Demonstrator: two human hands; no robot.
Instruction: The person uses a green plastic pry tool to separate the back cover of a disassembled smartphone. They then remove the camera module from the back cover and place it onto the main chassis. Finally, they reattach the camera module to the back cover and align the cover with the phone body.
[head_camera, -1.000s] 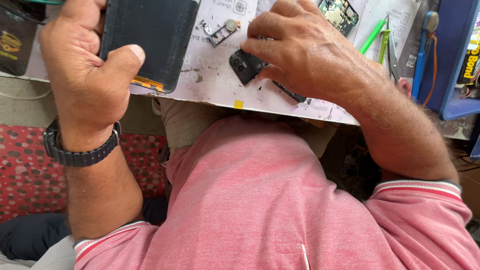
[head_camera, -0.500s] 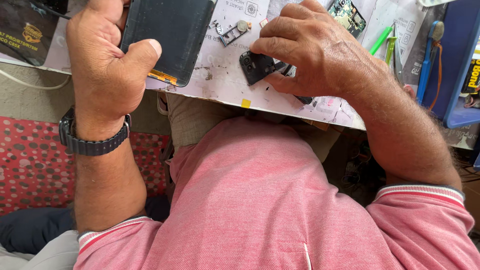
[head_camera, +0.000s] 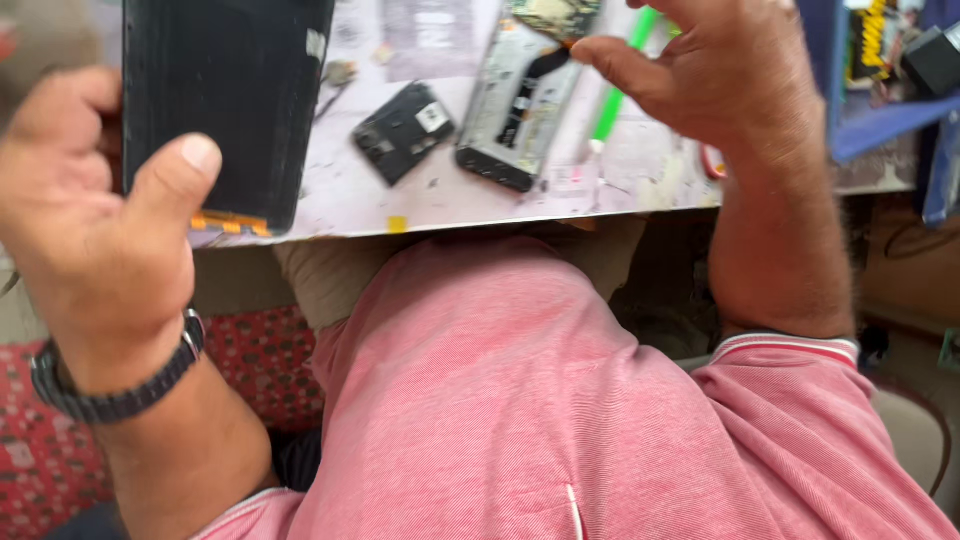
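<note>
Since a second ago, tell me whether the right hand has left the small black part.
Yes. The right hand has lifted off the small black part, which lies bare on the white mat, and moved right toward the opened phone.

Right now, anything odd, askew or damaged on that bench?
Yes. A phone frame lies opened up and tilted on the stained white mat. A small black cover piece lies loose and askew beside it. The left hand holds a dark panel overhanging the mat's edge.

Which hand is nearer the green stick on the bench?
Right. The right hand hovers just beside the green stick, fingers above it. The left hand is far across the bench, gripping the dark flat panel.
</note>
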